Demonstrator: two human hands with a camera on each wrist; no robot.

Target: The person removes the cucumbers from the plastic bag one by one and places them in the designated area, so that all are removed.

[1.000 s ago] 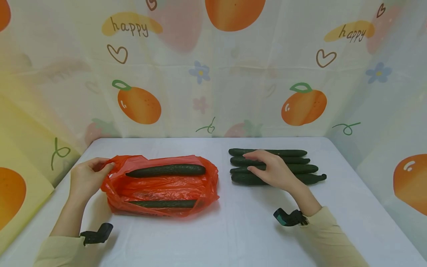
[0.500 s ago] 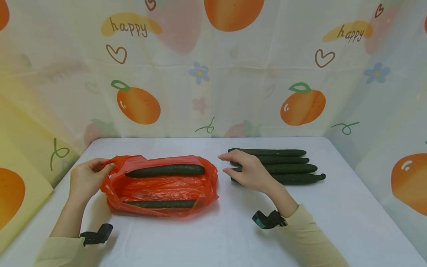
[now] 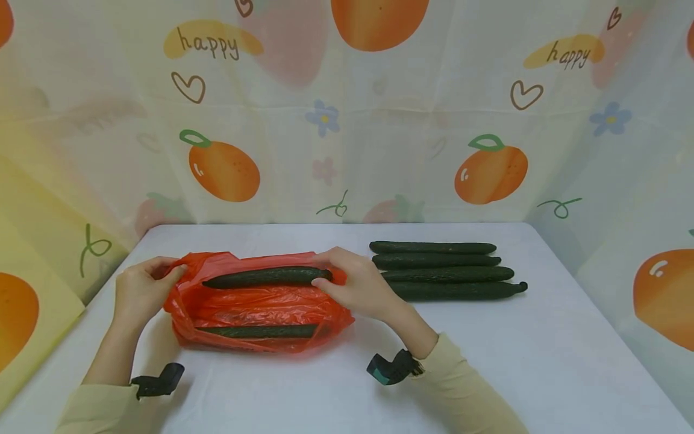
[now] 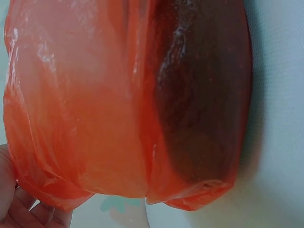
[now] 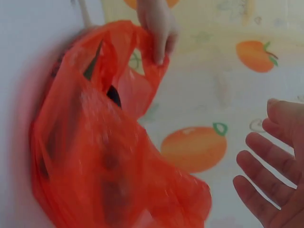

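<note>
A red plastic bag [image 3: 238, 306] lies on its side on the table, its opening facing me. One cucumber [image 3: 271, 276] shows along the upper part of the bag, and another cucumber [image 3: 260, 331] lies near its lower edge. My left hand [image 3: 140, 290] pinches the bag's upper left corner between thumb and fingers. At the bag's right end, my right hand [image 3: 359, 283] hovers by the tip of the upper cucumber. In the right wrist view its fingers [image 5: 261, 164] are spread and hold nothing. Through the film in the left wrist view, a dark cucumber shape [image 4: 204, 95] shows.
Several cucumbers [image 3: 444, 275] lie side by side on the table to the right of the bag. A white cloth covers the table [image 3: 282, 395]. Behind it hangs a printed curtain [image 3: 379, 138] with oranges and hearts.
My right hand has moved left from above the loose cucumbers to the right end of the bag. My left hand keeps its pinch on the bag's corner, and the bag has hardly moved.
</note>
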